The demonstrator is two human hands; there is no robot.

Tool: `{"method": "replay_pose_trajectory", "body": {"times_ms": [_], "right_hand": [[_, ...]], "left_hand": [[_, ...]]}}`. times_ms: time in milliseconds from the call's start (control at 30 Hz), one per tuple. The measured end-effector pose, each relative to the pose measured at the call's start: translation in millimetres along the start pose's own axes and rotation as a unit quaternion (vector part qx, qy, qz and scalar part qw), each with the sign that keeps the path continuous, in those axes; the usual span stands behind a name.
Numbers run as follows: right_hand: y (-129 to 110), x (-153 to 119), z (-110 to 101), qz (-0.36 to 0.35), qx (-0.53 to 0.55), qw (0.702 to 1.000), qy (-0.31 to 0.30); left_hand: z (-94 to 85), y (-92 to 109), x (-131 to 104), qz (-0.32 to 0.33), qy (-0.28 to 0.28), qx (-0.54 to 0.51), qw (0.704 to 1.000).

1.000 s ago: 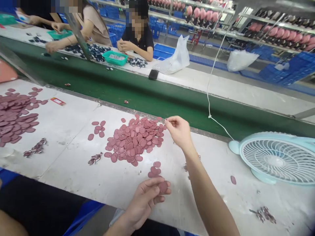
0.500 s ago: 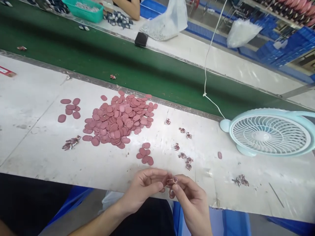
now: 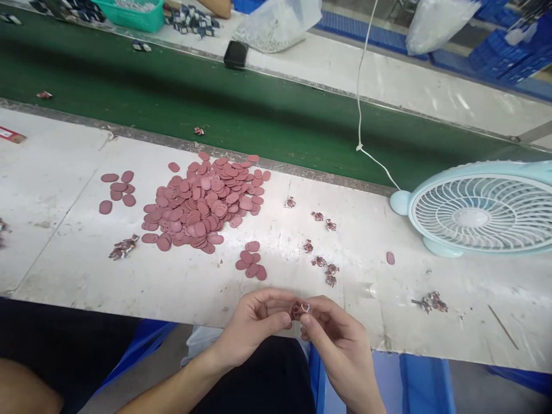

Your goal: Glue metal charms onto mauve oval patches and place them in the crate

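At the table's near edge my left hand [image 3: 259,322] and my right hand [image 3: 336,339] meet, fingertips closed around a small dark-red piece with a shiny metal loop [image 3: 301,310]. Fingers cover much of it, so its exact kind does not show. Just beyond my left hand is a small cluster of pink oval discs [image 3: 252,260]. Farther off lies a large heap of similar discs [image 3: 202,201]. Several small reddish pieces with shiny metal parts [image 3: 331,269] are scattered past my right hand.
A light-blue fan [image 3: 478,213] stands at the right, its white cord [image 3: 360,86] running upward. A green belt [image 3: 150,98] crosses behind the table [image 3: 181,287]. Beyond it are a teal basket [image 3: 133,17] and a plastic bag [image 3: 276,29]. A thin stick [image 3: 502,326] lies at right.
The view has shifted slightly. Both hands remain together on the small piece, and the piece has turned a little between the fingertips.
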State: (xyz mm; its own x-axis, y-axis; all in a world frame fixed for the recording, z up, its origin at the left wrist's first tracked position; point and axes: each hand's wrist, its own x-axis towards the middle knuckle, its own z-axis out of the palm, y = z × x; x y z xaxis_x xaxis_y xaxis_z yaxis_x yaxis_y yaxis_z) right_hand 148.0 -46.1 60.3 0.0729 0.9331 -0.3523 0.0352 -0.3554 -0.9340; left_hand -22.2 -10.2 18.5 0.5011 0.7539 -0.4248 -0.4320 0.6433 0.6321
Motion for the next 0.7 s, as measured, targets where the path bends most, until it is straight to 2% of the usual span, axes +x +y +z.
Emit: {"method": "replay_pose_trajectory", "body": {"times_ms": [233, 700], "right_hand": [[4.1, -1.6, -8.1, 0.023, 0.026, 0.999, -0.009], [16.8, -10.0, -6.6, -0.005, 0.079, 0.997, 0.015]], "left_hand": [[4.1, -11.5, -0.9, -0.015, 0.032, 0.026, 0.999], [11.6, -10.1, -2.4, 0.006, 0.022, 0.059, 0.998]]}}
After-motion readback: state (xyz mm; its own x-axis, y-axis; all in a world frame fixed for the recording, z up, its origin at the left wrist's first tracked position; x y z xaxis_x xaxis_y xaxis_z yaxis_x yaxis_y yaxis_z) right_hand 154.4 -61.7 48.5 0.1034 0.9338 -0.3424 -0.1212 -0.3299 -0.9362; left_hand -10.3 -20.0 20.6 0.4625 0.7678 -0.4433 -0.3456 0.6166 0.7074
